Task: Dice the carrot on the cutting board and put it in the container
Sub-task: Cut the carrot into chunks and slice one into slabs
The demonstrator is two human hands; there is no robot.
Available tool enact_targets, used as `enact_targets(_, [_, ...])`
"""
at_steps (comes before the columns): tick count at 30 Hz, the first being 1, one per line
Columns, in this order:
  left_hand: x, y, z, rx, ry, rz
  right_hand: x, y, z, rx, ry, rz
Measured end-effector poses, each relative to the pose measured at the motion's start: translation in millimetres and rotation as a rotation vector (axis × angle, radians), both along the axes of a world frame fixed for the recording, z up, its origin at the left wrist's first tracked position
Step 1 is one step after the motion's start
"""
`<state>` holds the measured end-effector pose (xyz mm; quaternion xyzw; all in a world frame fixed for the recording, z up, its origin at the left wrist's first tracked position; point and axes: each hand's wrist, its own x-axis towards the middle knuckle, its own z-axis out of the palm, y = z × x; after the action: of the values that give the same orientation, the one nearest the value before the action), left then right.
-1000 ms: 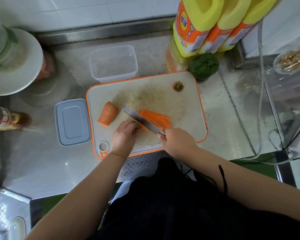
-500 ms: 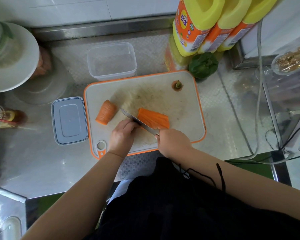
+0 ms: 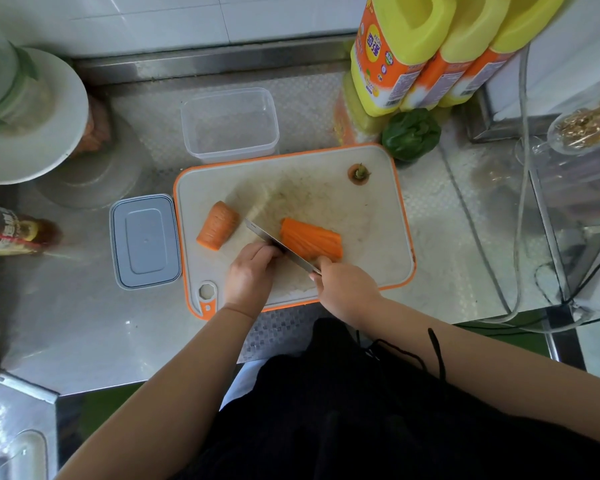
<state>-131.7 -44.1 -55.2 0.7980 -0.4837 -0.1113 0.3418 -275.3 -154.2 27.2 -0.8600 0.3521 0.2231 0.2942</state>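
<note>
Steel knife point(image 3: 280, 248) gripped by right hand point(image 3: 347, 289); left hand point(image 3: 250, 275) curled beside carrot slab point(image 3: 310, 238) (contact unclear).

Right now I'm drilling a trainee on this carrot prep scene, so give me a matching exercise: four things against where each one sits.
Things:
1. carrot top
2. clear container
3. grey lid
4. knife

Places:
A. counter, left of the cutting board
B. far right corner of the board
C. in the right hand
D. counter, behind the board

Pairs: 1-B, 2-D, 3-A, 4-C
</note>
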Motion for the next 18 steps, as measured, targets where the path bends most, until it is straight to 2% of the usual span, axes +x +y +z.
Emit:
enact_targets(3, [-1,1,0,0.012,0.022,0.032,-3,5,2,-0.021,-0.056,0.031])
enact_targets(10, [-3,0,0,0.059,0.046,0.075,-6,2,8,0.023,-0.049,0.004])
enact_targets(13, [-3,-3,1,0.083,0.058,0.068,-10,1,13,0.031,-0.070,-0.058])
enact_targets(18, [-3,-11,8,0.150,0.060,0.054,-17,-13,18,-0.023,-0.230,-0.220])
